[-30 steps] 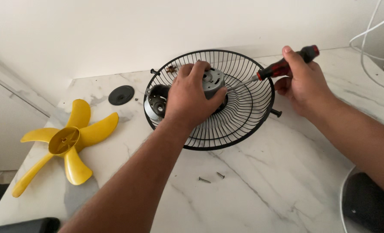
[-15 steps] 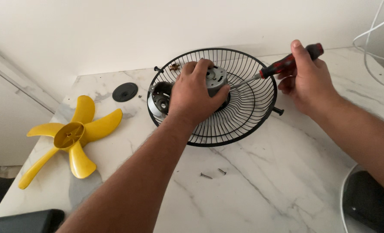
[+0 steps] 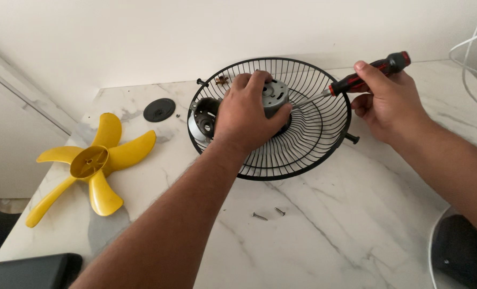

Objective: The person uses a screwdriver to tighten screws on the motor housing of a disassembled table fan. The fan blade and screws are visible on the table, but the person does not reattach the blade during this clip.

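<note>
Two hands are working: my left hand (image 3: 249,115) is gripping the grey motor (image 3: 273,96) inside the black fan guard (image 3: 313,144); my right hand (image 3: 391,107) is clamping a red-black screwdriver (image 3: 367,75), tip touching the motor. Two loose screws (image 3: 268,214) are lying on the worktop (image 3: 329,235), one yellow blade (image 3: 91,163) and one black cap (image 3: 159,109) left.

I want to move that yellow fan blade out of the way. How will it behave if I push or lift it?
The yellow fan blade looks like thin moulded plastic, so probably light. Its curved blades likely flex a little rather than snap. Lying flat on the marble counter, it would probably slide or spin about its hub when pushed, not roll.
</note>
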